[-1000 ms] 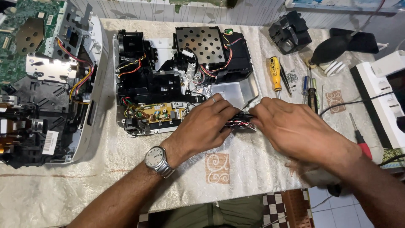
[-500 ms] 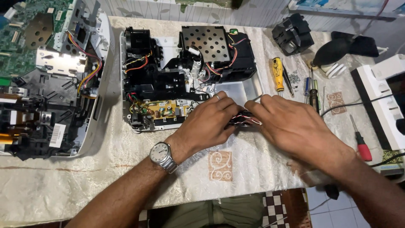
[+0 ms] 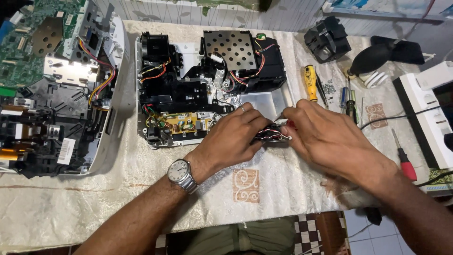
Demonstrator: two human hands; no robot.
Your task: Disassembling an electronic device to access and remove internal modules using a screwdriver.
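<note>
Wire bundle handling, head view: both hands meet over the cloth just in front of the opened device chassis (image 3: 207,89).
Left hand (image 3: 233,137) and right hand (image 3: 330,141) each pinch the wire bundle (image 3: 273,134) closed; grip the connector bodies, avoid tugging strands.

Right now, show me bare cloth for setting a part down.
Bare tablecloth lies below the left housing, left of the wristwatch. Crowded: the hands hold a wire bundle beside the opened chassis; screwdrivers fill the right.
</note>
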